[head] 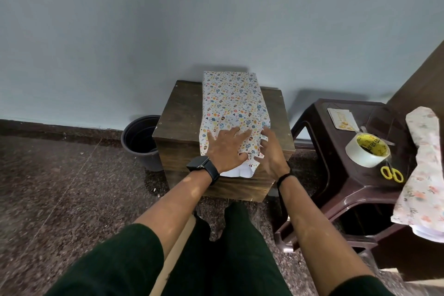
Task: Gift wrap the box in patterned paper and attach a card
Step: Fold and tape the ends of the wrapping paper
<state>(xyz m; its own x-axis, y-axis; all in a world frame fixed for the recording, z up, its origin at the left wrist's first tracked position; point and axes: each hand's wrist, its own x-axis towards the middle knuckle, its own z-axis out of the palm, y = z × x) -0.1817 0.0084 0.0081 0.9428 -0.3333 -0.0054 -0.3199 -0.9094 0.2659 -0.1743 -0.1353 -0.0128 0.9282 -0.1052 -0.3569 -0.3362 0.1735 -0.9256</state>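
A long box wrapped in white paper with small coloured egg and heart prints [231,101] lies on a dark wooden crate [179,118]. At its near end the paper hangs loose and shows its white underside. My left hand [227,149], with a black watch on the wrist, presses flat on top of that near end with fingers spread. My right hand [271,151] lies against the right side of the near end, fingers straight along the paper. A small card [342,119] lies on the brown plastic stool [336,182] to the right.
On the stool are a roll of clear tape [367,152] and yellow-handled scissors [391,173]. Floral paper [425,175] hangs at the far right. A black bucket [140,142] stands left of the crate by the wall. My legs are below the crate.
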